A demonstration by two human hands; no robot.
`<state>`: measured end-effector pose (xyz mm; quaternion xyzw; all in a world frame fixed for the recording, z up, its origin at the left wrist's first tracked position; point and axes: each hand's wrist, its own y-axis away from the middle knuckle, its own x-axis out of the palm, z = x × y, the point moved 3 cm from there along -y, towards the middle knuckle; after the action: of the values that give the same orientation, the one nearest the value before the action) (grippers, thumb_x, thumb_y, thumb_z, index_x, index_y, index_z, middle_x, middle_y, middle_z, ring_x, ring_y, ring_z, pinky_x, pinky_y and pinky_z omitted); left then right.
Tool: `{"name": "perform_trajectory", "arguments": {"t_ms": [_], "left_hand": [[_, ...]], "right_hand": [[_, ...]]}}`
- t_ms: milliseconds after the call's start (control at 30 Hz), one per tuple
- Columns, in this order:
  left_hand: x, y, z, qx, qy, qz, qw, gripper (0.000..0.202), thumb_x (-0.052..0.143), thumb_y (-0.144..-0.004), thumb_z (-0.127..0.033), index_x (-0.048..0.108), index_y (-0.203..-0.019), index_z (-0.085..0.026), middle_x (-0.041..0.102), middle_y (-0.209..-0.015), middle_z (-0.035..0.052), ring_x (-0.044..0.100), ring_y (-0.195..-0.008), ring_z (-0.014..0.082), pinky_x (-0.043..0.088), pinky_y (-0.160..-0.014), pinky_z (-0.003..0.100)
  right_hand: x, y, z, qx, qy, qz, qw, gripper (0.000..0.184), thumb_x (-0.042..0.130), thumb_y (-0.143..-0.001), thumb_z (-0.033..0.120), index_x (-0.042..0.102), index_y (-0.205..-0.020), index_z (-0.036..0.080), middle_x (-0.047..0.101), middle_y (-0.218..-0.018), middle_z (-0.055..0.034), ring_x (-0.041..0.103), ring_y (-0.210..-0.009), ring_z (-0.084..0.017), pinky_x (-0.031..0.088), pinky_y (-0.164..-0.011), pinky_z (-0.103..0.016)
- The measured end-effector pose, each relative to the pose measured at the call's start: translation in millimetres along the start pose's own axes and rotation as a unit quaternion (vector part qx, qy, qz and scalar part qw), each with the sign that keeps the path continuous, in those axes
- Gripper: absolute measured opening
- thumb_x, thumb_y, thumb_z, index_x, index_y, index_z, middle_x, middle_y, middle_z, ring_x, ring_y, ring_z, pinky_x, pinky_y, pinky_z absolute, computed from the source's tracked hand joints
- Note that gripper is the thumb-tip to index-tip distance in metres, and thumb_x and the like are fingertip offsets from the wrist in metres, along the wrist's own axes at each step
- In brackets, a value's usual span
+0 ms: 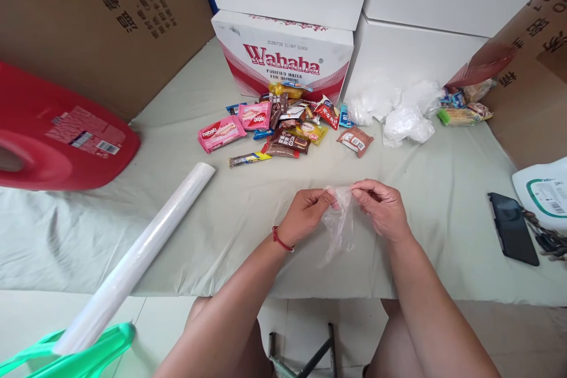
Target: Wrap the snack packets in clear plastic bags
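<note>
Between my two hands hangs a thin clear plastic bag point(340, 227), its lower end drooping over the cloth. My left hand point(309, 210), with a red cord bracelet at the wrist, pinches the bag's upper left edge. On the other side, my right hand point(381, 205) grips the upper right edge between thumb and fingers. Beyond the hands lies a heap of wrapped snacks, with pink wafer packs point(221, 132), a brown cocoa pack point(290, 140) and a yellow packet point(310, 132). A brown square packet point(355, 141) rests at the heap's right.
A long roll of clear plastic bags point(146, 248) slants off the table's left front edge. Crumpled clear bags point(403, 109) and bagged snacks point(465, 115) lie at right, near a phone point(514, 228). A red jug point(66, 130), a Wahaha box point(283, 53) and cartons border the cloth.
</note>
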<state>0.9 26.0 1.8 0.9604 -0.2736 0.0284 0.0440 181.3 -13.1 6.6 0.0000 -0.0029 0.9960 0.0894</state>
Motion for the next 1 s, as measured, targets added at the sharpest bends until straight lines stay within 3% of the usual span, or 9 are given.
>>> {"name": "perform_trajectory", "arguments": {"t_ms": [133, 267, 367, 467, 633, 833, 1000], "left_hand": [[-5.1, 0.1, 0.4, 0.01, -0.009, -0.048, 0.999, 0.067, 0.051, -0.088, -0.079, 0.06, -0.06, -0.018, 0.032, -0.055, -0.0039, 0.026, -0.055, 0.0112, 0.022, -0.056, 0.029], [-6.4, 0.7, 3.1, 0.009, -0.019, -0.063, 0.998, 0.069, 0.052, -0.087, -0.081, 0.057, -0.058, -0.018, 0.032, -0.056, -0.0035, 0.027, -0.056, 0.011, 0.022, -0.056, 0.029], [-2.1, 0.5, 4.6, 0.008, -0.013, -0.037, 0.999, 0.067, 0.057, -0.086, -0.077, 0.049, -0.055, -0.018, 0.035, -0.06, -0.0023, 0.029, -0.059, 0.011, 0.023, -0.056, 0.028], [2.1, 0.0, 3.9, 0.024, -0.029, -0.018, 0.999, 0.064, 0.061, -0.088, -0.07, 0.042, -0.054, -0.018, 0.031, -0.061, -0.0025, 0.027, -0.06, 0.0111, 0.022, -0.057, 0.028], [2.7, 0.5, 3.6, 0.032, -0.043, -0.022, 0.998, 0.064, 0.059, -0.09, -0.068, 0.039, -0.055, -0.019, 0.03, -0.061, -0.0023, 0.027, -0.061, 0.0116, 0.023, -0.056, 0.028], [0.8, 2.2, 3.4, 0.001, -0.014, -0.055, 0.998, 0.07, 0.053, -0.087, -0.079, 0.054, -0.055, -0.017, 0.042, -0.058, -0.0008, 0.035, -0.059, 0.012, 0.028, -0.056, 0.029], [-6.0, -1.7, 6.6, -0.024, 0.045, -0.153, 0.987, 0.069, 0.058, -0.084, -0.079, 0.065, -0.058, -0.016, 0.051, -0.057, 0.0004, 0.038, -0.055, 0.0111, 0.029, -0.053, 0.028]], "right_hand": [[-5.1, -0.4, -1.7, 0.015, -0.049, -0.023, 0.998, 0.021, 0.084, -0.081, 0.046, 0.08, -0.087, 0.026, 0.047, -0.055, 0.0053, 0.034, -0.048, -0.009, 0.027, -0.046, -0.024], [-6.4, -1.3, 6.6, -0.048, -0.027, -0.05, 0.997, 0.017, 0.083, -0.082, 0.044, 0.08, -0.086, 0.028, 0.059, -0.079, 0.0001, 0.04, -0.054, -0.009, 0.032, -0.049, -0.026], [-1.1, -1.9, 12.8, -0.089, 0.01, -0.02, 0.996, 0.015, 0.083, -0.082, 0.041, 0.082, -0.094, 0.031, 0.063, -0.099, -0.0028, 0.045, -0.061, -0.01, 0.04, -0.055, -0.028], [6.7, -1.1, 14.3, -0.108, 0.057, 0.037, 0.992, 0.026, 0.084, -0.082, 0.036, 0.081, -0.107, 0.036, 0.064, -0.11, -0.0033, 0.045, -0.062, -0.01, 0.043, -0.061, -0.031], [8.1, 0.7, 10.7, -0.115, 0.097, 0.041, 0.988, 0.01, 0.082, -0.084, 0.039, 0.084, -0.093, 0.033, 0.067, -0.091, -0.004, 0.053, -0.069, -0.015, 0.042, -0.061, -0.032], [1.7, 2.8, 10.1, -0.095, 0.089, -0.014, 0.991, 0.014, 0.082, -0.083, 0.042, 0.08, -0.085, 0.028, 0.065, -0.081, -0.0026, 0.053, -0.07, -0.017, 0.042, -0.063, -0.032], [1.0, 6.0, 2.4, -0.064, 0.069, -0.09, 0.991, 0.019, 0.077, -0.087, 0.044, 0.074, -0.085, 0.025, 0.058, -0.071, 0.0017, 0.045, -0.061, -0.013, 0.038, -0.058, -0.028]]}}
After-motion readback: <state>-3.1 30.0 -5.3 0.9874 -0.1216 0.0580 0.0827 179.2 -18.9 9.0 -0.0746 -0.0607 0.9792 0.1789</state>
